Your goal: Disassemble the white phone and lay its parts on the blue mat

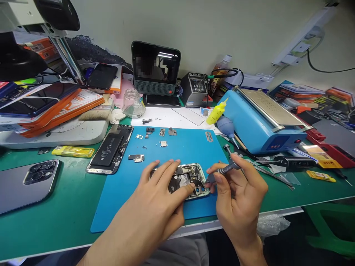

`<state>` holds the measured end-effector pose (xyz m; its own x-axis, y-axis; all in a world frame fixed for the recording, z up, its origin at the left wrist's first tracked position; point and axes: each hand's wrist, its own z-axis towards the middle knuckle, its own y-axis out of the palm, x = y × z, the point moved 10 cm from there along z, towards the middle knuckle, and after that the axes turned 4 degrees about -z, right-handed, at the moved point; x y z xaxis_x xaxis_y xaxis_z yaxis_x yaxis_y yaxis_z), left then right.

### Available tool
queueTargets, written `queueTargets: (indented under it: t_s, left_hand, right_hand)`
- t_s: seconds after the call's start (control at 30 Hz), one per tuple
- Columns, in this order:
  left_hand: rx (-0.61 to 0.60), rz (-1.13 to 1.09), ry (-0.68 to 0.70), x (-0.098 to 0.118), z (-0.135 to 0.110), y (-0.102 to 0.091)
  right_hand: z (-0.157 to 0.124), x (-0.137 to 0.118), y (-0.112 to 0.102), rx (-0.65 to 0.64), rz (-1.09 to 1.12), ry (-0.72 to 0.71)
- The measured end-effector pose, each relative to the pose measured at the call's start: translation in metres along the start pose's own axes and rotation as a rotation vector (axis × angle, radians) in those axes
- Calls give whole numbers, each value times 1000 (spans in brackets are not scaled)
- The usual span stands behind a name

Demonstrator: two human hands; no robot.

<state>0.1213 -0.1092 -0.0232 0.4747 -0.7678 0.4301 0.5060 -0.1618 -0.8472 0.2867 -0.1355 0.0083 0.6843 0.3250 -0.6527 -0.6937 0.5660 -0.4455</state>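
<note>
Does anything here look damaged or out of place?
Yes: the wall at left has a dark, ragged patch, as if its surface had flaked off. The loose parts on the blue mat, beyond the left hand, look laid out rather than spilled.

Bare left hand [159, 194] and right hand [240, 194], slim fingers [164, 173], bare forearms [118, 236], creased grey clothing [185, 254] below

Blu mat [119, 194], gry screwdrvr [229, 167], grn desk [73, 203]
</note>
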Motion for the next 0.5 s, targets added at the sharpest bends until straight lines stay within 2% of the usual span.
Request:
queueTargets:
  t_s: [0.37, 0.5]
  left_hand:
    - [5, 10, 26, 2, -1, -3]
    - [4, 10, 31, 3, 0, -2]
  right_hand:
    - [0, -4, 3, -18, 18, -29]
    - [1, -12, -1, 18, -102, -101]
